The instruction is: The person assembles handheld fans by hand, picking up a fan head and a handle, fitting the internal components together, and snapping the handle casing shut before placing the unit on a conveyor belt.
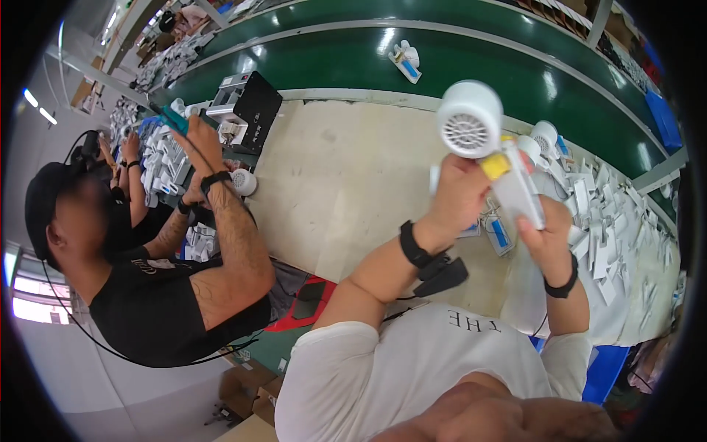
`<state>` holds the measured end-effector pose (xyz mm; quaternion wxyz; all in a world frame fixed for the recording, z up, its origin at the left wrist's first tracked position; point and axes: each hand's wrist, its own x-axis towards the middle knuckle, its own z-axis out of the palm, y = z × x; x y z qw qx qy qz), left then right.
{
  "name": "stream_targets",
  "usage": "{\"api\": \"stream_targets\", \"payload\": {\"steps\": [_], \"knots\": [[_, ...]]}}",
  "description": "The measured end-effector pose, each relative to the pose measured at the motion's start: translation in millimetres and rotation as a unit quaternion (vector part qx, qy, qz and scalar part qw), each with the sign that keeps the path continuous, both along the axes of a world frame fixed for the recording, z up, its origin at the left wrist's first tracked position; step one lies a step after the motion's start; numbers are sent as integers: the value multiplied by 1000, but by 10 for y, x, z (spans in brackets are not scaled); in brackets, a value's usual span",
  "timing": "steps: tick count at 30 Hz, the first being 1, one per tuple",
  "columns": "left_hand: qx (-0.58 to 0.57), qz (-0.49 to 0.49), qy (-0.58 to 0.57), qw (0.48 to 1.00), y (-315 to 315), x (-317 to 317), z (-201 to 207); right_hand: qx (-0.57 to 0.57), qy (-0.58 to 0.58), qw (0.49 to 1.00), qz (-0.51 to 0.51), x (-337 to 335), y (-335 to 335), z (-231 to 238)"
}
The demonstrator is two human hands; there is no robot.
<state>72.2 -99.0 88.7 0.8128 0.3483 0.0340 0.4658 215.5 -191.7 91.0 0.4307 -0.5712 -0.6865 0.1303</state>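
Note:
Over the table I hold up a white handheld unit with a round grilled head [470, 121], like a hand fan or small dryer, slightly blurred. My left hand [458, 197] is closed on it just below the head, beside a yellow piece [495, 166] whose kind I cannot make out. Lower down, my right hand [546, 234] grips the white handle [520, 193], thumb on its near end. Beneath my hands, a blue cylinder [499, 233] with wires lies in an open white housing on the table.
White plastic housing parts [600, 228] are heaped on the right. A green conveyor belt [331, 55] runs behind the table [324, 169], carrying one white unit [405, 62]. A black machine [247, 110] stands at the back left. On my left, a co-worker [177, 280] holds a teal tool [171, 118].

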Motion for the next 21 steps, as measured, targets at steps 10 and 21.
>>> {"api": "stream_targets", "payload": {"steps": [10,21], "knots": [[199,391,762,476,944,-1704,-500,-187,-146,968,78,-93,2253,-334],[253,424,808,322,869,-1775,-741,-183,-126,971,-89,-428,3732,-1248]]}}
